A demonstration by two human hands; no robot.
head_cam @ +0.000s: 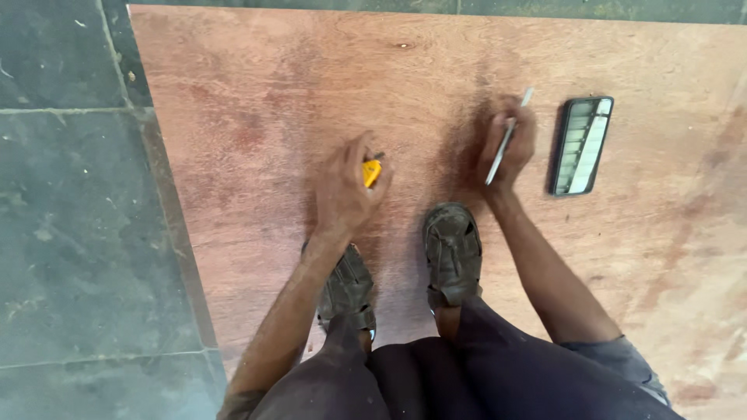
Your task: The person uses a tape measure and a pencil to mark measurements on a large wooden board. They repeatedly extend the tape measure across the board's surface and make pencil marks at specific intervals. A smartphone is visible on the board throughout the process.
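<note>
Crouching on a reddish plywood sheet. Left hand gripping a yellow tape measure; right hand clasping a white pencil. Lying nearby, a dark rectangular phone.

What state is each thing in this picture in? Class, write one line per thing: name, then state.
Left hand: closed around a small yellow object.
Right hand: gripping a thin white pencil, tilted.
Black rectangular phone: lying flat, screen lit.
Reddish-brown plywood sheet: flat on grey stone floor.
Dark sandals: worn, standing on the sheet.
</note>
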